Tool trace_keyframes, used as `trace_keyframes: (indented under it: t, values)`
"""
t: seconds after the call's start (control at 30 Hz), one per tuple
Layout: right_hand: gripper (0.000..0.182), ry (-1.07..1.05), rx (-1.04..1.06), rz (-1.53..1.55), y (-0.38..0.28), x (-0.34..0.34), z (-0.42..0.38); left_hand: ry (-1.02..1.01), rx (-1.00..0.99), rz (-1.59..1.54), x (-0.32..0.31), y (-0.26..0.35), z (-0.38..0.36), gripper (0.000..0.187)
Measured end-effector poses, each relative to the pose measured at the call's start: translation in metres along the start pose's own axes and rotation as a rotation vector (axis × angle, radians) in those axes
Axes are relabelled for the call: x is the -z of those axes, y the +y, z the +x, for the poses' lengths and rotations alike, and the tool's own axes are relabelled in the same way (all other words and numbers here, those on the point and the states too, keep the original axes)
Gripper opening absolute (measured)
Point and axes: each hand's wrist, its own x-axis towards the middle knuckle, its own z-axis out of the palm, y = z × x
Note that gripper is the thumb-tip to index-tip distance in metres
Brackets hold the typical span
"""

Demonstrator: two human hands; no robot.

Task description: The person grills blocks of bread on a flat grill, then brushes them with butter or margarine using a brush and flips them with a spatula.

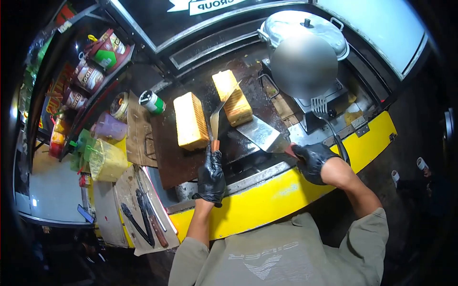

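Note:
Two long toasted bread loaves lie on the dark flat griddle (167, 164). My left hand (211, 176), in a black glove, grips the wooden handle of a metal spatula (215, 125). Its blade stands on edge between the left loaf (187, 123) and the right loaf (231, 95), overlapping the right one in this view. A wider flat spatula (261, 134) is held in my gloved right hand (312, 163). The front edge of that blade is right at the near end of the right loaf.
A lidded pot (305, 26) stands at the back right, partly behind a blurred patch. A slotted turner (320, 108) rests near my right hand. Tongs (136, 224) and a wooden-handled knife (156, 229) lie at left, below sauce tubs (109, 159) and a green-white can (152, 102).

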Motion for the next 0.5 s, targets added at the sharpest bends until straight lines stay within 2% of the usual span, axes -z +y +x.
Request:
trace_keyframes:
  t: [0.07, 0.13, 0.2, 0.23, 0.27, 0.33, 0.37, 0.4, 0.43, 0.5]
  values:
    - [0.035, 0.075, -0.001, 0.049, 0.003, -0.018, 0.027, 0.011, -0.025, -0.002, -0.003, -0.005, 0.002, 0.04]
    - [0.024, 0.154, -0.025, 0.238, -0.001, -0.029, 0.054, 0.027, -0.041, -0.057, -0.011, -0.017, 0.001, 0.04]
    - [0.025, 0.321, 0.031, 0.335, 0.002, -0.032, 0.075, 0.036, -0.012, -0.023, -0.019, -0.028, -0.002, 0.04]
    - [0.031, 0.334, 0.133, 0.251, 0.004, -0.026, 0.075, 0.047, 0.027, 0.011, -0.02, -0.033, -0.005, 0.04]
    - [0.031, 0.333, 0.138, 0.248, 0.003, -0.022, 0.068, 0.053, 0.029, 0.01, -0.02, -0.038, -0.012, 0.04]
    - [0.036, 0.339, 0.097, -0.045, -0.018, -0.007, 0.037, 0.052, 0.5, -0.515, -0.022, -0.047, -0.034, 0.041]
    - [0.038, 0.307, -0.013, -0.096, -0.019, -0.016, 0.027, 0.049, 0.74, -0.781, -0.024, -0.05, -0.045, 0.043]
    - [0.04, 0.28, -0.121, -0.15, -0.017, -0.024, 0.016, 0.055, 0.747, -0.789, -0.026, -0.048, -0.052, 0.043]
    - [0.042, 0.292, -0.088, -0.211, -0.019, -0.021, 0.0, 0.071, 0.756, -0.841, -0.024, -0.04, -0.059, 0.044]
    - [0.041, 0.261, -0.085, -0.096, -0.003, -0.018, -0.006, 0.107, 0.781, -0.94, -0.017, -0.013, -0.078, 0.046]
